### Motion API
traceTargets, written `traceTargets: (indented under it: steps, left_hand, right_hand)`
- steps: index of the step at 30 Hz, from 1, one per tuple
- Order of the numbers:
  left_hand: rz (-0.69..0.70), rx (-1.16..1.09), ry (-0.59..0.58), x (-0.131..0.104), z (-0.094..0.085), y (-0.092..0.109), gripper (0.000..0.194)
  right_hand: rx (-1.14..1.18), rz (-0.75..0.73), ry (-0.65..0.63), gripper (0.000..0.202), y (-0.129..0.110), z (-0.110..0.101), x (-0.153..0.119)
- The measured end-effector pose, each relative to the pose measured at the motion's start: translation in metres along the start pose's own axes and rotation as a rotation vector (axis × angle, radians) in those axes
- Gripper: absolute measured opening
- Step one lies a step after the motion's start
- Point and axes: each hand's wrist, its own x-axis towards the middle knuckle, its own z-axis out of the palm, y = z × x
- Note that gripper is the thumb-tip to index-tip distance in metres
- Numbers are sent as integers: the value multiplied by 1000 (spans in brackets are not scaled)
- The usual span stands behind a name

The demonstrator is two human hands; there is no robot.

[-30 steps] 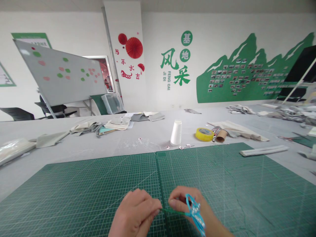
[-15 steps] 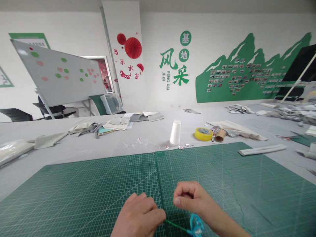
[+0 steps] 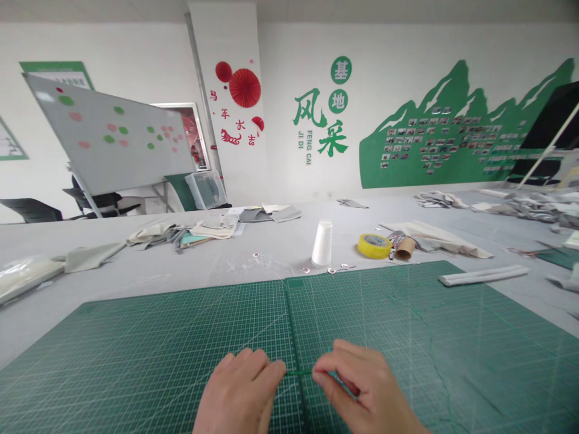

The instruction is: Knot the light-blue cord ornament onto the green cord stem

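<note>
A short stretch of green cord [image 3: 299, 372] runs taut between my two hands, low over the green cutting mat [image 3: 158, 337]. My left hand [image 3: 244, 389] is closed, pinching the cord's left end between thumb and forefinger. Opposite it, my right hand [image 3: 362, 386] pinches the cord with thumb and fingertips. A sliver of a blue object [image 3: 333, 375] shows behind the right fingers; most of it is hidden by that hand. Loose green thread [image 3: 436, 355] trails across the right part of the mat.
Beyond the mat stand a white thread cone [image 3: 322, 243], a roll of yellow tape [image 3: 374, 246] and a cardboard tube [image 3: 405, 248]. A folded grey cloth strip [image 3: 484, 275] lies over the mat's right edge. Fabric scraps [image 3: 212, 226] are scattered along the grey table [image 3: 271, 241].
My right hand has moved down to the cord and pinched it. The blue object, hanging in plain sight before, is now mostly covered. The left hand shifted slightly left.
</note>
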Motion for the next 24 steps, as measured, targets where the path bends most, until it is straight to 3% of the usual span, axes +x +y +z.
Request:
traceTargets:
  steps: [5,9,18,24]
  left_hand:
    - [-7,55,51,-2,3,-5,30]
    - [-31,50,105,-5,3,-6,28]
    - [-160,-176,189,-2,-1,-2,20]
    - [-147,-282,198,-3,-1,-4,17]
  right_hand:
    - [-183,-242,132,24,-1,10,-4]
    - [-294,-320,150,32,-2,14,-4]
    - [-286,-258,58,35,1,23,-6]
    - [-193,-151,-45,30,9,27,-11]
